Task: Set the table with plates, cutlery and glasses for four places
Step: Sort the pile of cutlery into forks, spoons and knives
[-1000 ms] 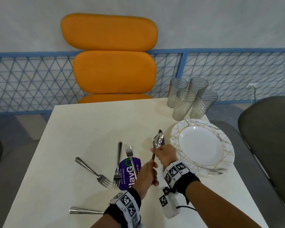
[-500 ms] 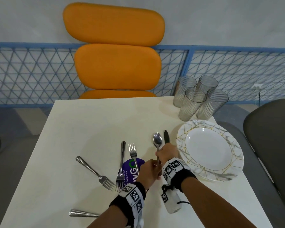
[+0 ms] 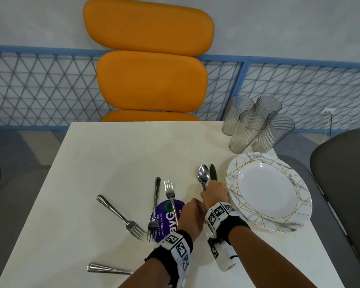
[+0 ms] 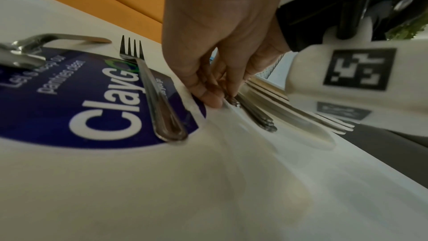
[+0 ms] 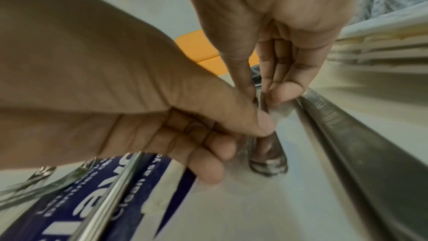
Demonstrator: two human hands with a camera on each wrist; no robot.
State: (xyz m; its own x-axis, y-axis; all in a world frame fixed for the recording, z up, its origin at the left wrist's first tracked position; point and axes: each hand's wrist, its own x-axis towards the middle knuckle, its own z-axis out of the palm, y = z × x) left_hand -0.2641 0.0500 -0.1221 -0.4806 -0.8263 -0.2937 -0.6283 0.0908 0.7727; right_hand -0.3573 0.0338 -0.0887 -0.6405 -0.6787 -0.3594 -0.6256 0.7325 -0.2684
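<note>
Sorting cutlery: my right hand and left hand both pinch the spoons, beside the plates near the table's right edge. Next, I judge, separating one spoon.

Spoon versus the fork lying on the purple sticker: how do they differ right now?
The spoon is pinched at its handle by the left hand and right hand; the fork lies untouched. The spoon is next to the plates; the fork crosses the sticker. The spoon ends in an oval bowl, the fork in tines. Both are shiny metal, heads pointing toward the orange chair.
</note>
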